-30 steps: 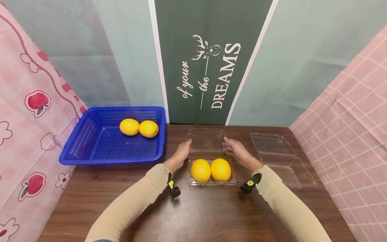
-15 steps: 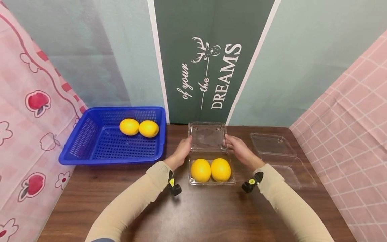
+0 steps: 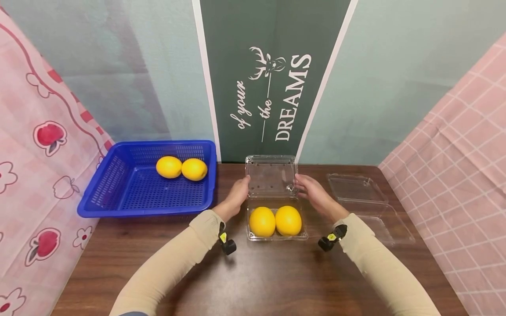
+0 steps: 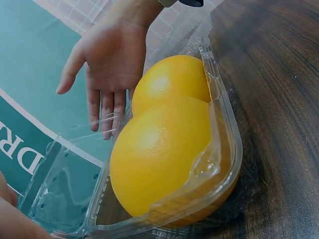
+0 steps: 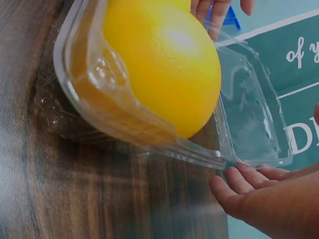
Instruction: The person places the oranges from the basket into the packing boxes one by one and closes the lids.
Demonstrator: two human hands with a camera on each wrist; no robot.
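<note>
Both hands, left hand (image 3: 237, 195) and right hand (image 3: 312, 193), pinching the clear plastic clamshell lid (image 3: 270, 175) mid-frame, now tipping upright versus a second ago; closing over two yellow oranges (image 3: 275, 220), probably.

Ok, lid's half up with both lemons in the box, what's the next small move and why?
Probably swing the lid forward and down over the two lemons. The left hand and right hand hold its side edges, it stands raised at the hinge, and the box looks full.
</note>
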